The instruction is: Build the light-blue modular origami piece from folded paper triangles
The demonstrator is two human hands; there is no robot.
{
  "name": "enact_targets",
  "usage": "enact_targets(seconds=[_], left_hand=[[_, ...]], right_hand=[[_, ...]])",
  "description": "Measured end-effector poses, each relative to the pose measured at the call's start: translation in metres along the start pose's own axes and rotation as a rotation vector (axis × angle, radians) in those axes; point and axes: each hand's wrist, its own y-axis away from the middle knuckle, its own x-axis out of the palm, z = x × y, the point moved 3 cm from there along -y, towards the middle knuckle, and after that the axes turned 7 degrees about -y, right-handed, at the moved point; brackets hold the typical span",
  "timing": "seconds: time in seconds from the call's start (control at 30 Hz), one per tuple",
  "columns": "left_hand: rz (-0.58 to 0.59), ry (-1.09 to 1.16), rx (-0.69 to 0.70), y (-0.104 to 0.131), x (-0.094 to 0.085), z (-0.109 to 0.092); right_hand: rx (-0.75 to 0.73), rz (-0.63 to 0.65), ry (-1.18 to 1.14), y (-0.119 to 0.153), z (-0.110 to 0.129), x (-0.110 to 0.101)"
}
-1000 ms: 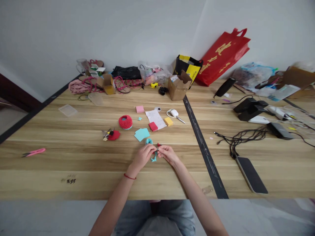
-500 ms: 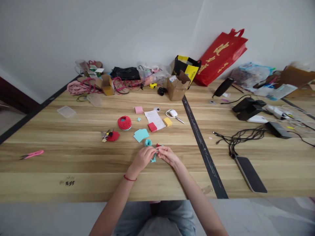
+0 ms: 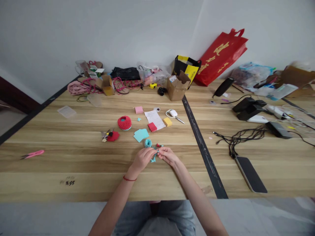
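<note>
My left hand [image 3: 144,158] and my right hand [image 3: 168,155] meet near the table's front edge, both with fingers pinched on a small blue paper piece [image 3: 157,151]. Between and below the fingertips lie more folded blue pieces [image 3: 153,159]. Just behind my left hand stands a round blue paper ring [image 3: 148,143]. A small red piece [image 3: 159,145] lies behind my right fingertips. Farther back are light blue paper sheets [image 3: 141,135] and a red folded-paper bowl shape [image 3: 124,123] with a blue base.
Red pad [image 3: 152,127], yellow pad [image 3: 167,122], pink pad [image 3: 138,109] and a white sheet [image 3: 154,118] lie farther back. Pink-handled cutter [image 3: 33,154] is at left. Cardboard box [image 3: 177,87] and bags line the wall. Cables [image 3: 242,136] and a dark device [image 3: 250,173] lie right.
My hands have barely moved. My right fingertips have shifted slightly, and the small red piece behind them shows more clearly.
</note>
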Motion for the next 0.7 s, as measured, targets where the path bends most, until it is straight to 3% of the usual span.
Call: enact_targets(seconds=[0.53,0.7], left_hand=[[0.054,0.014,-0.055,-0.0037,0.0026,0.0008],[0.11,0.189,-0.208,-0.0041,0.0078,0.0045]], right_hand=[[-0.007,0.007,-0.009,-0.0031,-0.0026,-0.0033],[0.002,0.002,0.012,-0.0032,-0.0021,-0.0048]])
